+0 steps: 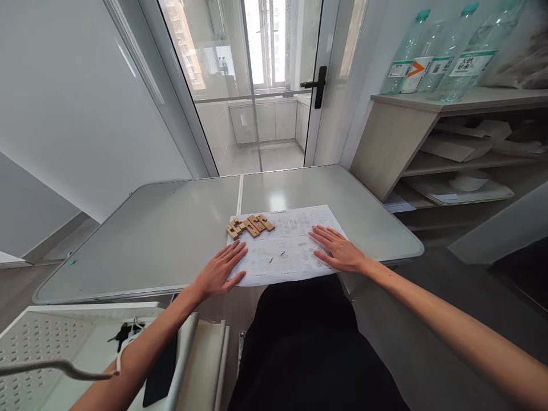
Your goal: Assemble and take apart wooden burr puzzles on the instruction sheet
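A large white printed sheet (295,245) lies on the table and hangs slightly over its near edge. My left hand (222,268) rests flat on the sheet's left side, fingers stretched out. On the right side of the paper, my right hand (336,248) lies flat with its fingers a little apart. Several notched wooden puzzle pieces (252,224) sit together at the sheet's upper left, just beyond my left fingertips. Two small dark metallic bits (271,260), too small to name, lie near the middle of the paper. Neither hand holds anything.
The grey folding table (184,228) stands before a glass door (274,131). At the right, a wooden shelf (398,137) carries several plastic bottles (436,65). A white perforated basket (47,337) with keys (124,334) is at the lower left.
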Tool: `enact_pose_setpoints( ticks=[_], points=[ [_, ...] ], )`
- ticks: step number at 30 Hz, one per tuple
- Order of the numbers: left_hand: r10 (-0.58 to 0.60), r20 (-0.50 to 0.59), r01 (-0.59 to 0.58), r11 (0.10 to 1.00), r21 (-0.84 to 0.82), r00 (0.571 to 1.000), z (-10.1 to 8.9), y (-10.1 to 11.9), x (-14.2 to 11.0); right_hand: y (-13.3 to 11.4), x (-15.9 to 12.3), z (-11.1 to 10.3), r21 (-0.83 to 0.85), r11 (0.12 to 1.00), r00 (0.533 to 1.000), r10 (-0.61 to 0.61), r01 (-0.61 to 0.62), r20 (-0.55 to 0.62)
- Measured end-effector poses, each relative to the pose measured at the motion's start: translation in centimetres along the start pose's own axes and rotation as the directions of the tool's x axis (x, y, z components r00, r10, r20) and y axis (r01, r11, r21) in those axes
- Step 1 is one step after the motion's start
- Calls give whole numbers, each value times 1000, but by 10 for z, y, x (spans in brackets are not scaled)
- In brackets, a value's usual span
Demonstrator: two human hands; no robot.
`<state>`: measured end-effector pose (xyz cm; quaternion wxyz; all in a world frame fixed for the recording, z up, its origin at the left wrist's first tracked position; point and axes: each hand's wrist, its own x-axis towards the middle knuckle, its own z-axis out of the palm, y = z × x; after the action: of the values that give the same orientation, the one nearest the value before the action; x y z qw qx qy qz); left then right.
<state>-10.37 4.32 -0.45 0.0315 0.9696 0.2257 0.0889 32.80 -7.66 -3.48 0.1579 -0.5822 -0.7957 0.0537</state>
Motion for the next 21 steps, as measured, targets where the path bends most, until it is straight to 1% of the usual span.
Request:
enact_pose_setpoints(
  ticks=[6, 10, 12, 14, 18, 21],
  points=[
    [0, -20, 0, 1000, -17, 1000, 0, 1, -1, 1, 0, 2, -13, 1000, 1000, -21, 21, -12],
    [0, -13, 0, 1000, 3, 1000, -2, 3, -1, 1, 0, 3, -24, 999, 999, -37, 37, -12],
    [-4, -28, 4, 1000, 14, 1000, -4, 4, -2, 0, -1, 3, -28, 998, 999, -50, 49, -9],
    [-28, -67, 30, 999, 27, 997, -4, 5, -4, -1, -2, 3, -32, 998, 998, -59, 58, -7],
    [-120, -162, 127, 991, 37, 980, -3, 3, -6, -3, -2, 3, -47, 997, 998, -65, 64, -13],
    [-187, -185, 189, 982, -5, 965, -2, -1, -6, -3, -1, 3, -51, 996, 998, -69, 68, -10]
  ],
)
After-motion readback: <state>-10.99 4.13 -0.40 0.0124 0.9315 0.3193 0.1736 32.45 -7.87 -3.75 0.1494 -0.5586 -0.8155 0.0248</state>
